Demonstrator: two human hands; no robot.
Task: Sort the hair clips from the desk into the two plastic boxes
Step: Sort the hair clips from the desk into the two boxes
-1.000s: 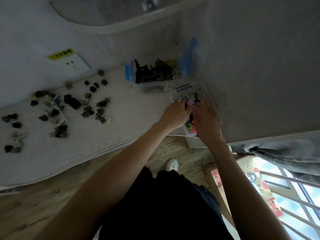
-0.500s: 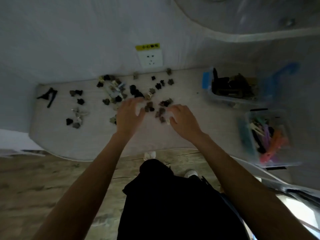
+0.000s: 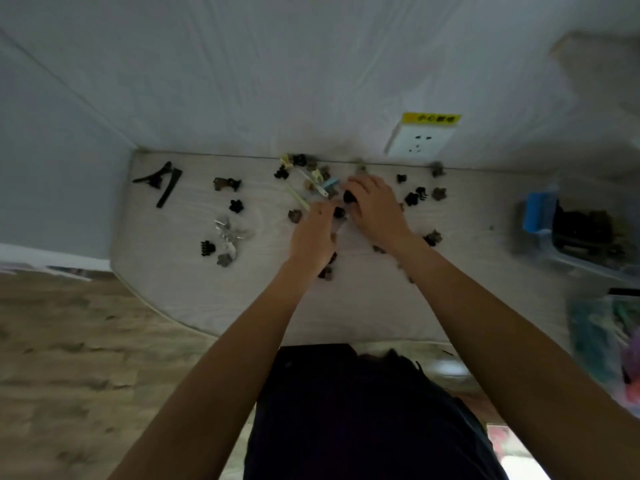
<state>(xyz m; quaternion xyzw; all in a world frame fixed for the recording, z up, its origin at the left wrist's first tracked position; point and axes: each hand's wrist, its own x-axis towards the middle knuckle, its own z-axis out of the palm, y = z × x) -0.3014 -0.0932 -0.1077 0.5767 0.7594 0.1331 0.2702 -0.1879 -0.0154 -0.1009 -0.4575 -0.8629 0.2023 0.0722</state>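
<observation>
1. Long black clips (image 3: 160, 182) lie far left on the desk (image 3: 363, 306).
2. Left hand (image 3: 313, 233) curls over small clips; whether it grips one I cannot tell.
3. Right hand (image 3: 375, 211) pinches a black clip (image 3: 349, 196) at its fingertips.
4. Box (image 3: 571, 233) of dark clips sits far right, well apart.

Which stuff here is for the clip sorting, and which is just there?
For the job:
- small dark claw clips scattered on the desk
- long black clips
- box of dark clips
- box of colourful clips, blurred
- left hand, right hand

Just there:
- wall socket
- yellow label
</observation>
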